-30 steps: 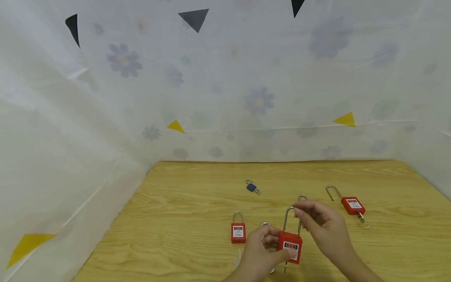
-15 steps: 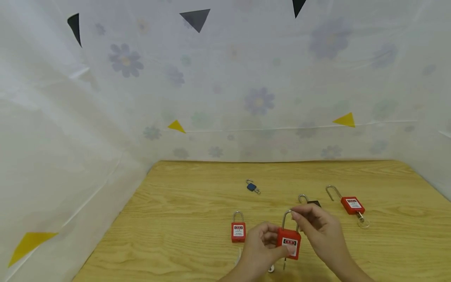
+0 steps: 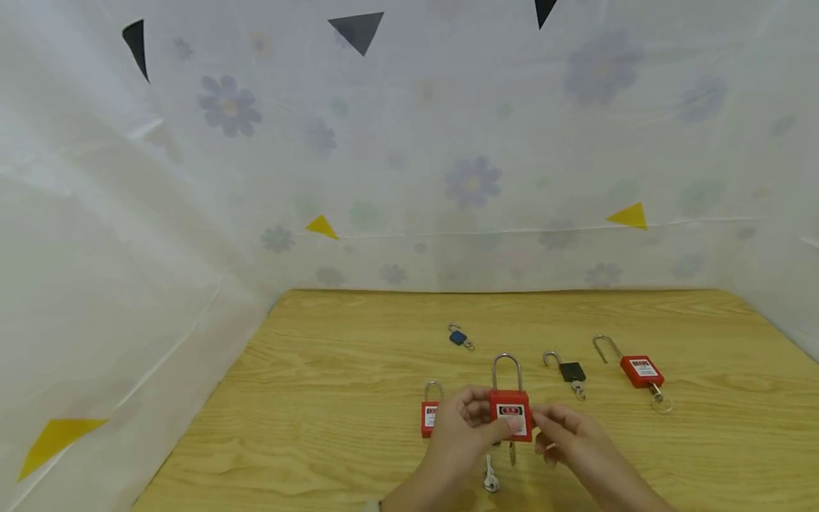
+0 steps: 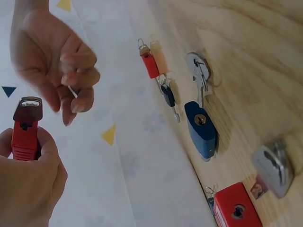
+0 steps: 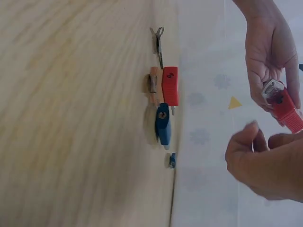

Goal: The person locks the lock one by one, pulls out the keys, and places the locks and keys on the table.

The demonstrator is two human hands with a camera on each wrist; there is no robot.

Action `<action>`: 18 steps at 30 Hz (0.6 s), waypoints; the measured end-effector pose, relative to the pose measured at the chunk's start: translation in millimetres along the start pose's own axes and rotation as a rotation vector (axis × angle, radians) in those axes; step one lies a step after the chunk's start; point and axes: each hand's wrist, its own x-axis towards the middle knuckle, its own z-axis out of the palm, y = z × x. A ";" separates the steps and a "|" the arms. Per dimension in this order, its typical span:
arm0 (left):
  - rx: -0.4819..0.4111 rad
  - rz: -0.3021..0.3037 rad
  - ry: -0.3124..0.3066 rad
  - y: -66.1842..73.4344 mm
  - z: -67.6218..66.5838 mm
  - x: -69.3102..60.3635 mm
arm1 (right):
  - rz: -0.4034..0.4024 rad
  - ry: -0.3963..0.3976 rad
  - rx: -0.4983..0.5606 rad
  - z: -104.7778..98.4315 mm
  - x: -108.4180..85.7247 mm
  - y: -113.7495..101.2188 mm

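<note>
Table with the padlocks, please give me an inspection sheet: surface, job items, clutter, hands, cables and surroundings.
Surface: wood-grain table.
Job's things: held padlock, red, upright, both shackle legs in the body; its key at the bottom end.
Clutter: small blue padlock, dark padlock and far red padlock, shackles open; near red padlock, partly behind the left hand; large blue padlock, shackle state unclear.
Grippers: left hand grips the held padlock; right hand beside it, fingers loosely curled, no grip seen.
Cables: nothing seen.
Surroundings: pale floral curtain with yellow triangles and dark triangles.
</note>
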 end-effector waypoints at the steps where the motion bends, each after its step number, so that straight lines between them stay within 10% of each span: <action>1: -0.012 -0.006 0.004 1.1 -0.6 0.8 | 0.039 -0.107 0.041 -2.8 0.7 3.9; 4: -0.015 -0.013 0.011 4.8 -2.1 2.5 | 0.020 -0.335 0.112 -7.0 1.5 13.4; 7: -0.017 -0.019 0.006 8.2 -2.6 3.4 | -0.017 -0.377 0.132 -4.9 1.7 15.7; 18: -0.021 -0.025 0.025 10.9 1.1 2.5 | -0.043 -0.051 0.016 18.9 -8.7 9.3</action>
